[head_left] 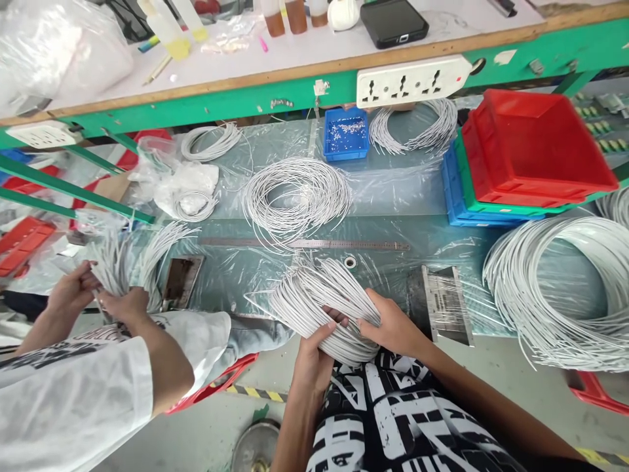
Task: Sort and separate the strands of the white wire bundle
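Note:
A thick bundle of white wires (314, 295) rests at the near edge of the bench. My left hand (314, 357) grips its lower side, fingers curled round the strands. From the right, my right hand (390, 324) closes over the same bundle, thumb on top. A steel ruler (304, 244) lies flat just beyond it, with a loose coil of white wire (295, 196) behind that.
A co-worker on the left holds another white wire bundle (122, 262) in both hands. Stacked red, green and blue bins (525, 154) stand at the right, above a large wire coil (555, 295). A small blue tray (346, 134) and a power strip (413, 80) sit at the back.

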{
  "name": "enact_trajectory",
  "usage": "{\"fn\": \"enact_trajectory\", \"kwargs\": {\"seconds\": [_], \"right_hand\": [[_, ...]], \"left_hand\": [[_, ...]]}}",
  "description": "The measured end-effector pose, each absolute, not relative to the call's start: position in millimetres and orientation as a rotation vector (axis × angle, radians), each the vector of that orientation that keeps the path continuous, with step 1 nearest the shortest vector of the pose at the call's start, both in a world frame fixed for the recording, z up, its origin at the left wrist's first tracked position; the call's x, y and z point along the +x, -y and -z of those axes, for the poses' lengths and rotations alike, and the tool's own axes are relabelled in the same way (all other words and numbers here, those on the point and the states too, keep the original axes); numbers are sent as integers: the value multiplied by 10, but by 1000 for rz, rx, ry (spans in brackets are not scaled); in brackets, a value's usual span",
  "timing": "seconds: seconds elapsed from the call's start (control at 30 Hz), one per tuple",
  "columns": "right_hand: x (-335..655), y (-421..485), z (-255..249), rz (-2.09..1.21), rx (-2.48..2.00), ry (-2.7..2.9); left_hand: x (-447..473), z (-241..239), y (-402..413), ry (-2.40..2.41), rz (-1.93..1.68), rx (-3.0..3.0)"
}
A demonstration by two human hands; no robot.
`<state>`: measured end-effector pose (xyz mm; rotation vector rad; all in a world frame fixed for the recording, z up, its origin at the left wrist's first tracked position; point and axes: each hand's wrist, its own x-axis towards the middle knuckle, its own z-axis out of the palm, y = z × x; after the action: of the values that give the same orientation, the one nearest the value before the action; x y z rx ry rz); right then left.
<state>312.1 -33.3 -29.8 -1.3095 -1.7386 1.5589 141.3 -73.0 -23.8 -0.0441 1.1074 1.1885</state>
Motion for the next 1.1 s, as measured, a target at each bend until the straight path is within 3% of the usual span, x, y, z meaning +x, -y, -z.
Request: {"fn": "enact_trajectory", "kwargs": {"seconds": [0.77, 1.1], "right_hand": [[3146, 279, 377, -1715, -1259, 1763], [3166, 283, 355, -1630, -1276, 1742]], "left_hand": [[1416, 229, 706, -1150, -1162, -8], [1409, 232, 688, -1132, -1148, 22]]}}
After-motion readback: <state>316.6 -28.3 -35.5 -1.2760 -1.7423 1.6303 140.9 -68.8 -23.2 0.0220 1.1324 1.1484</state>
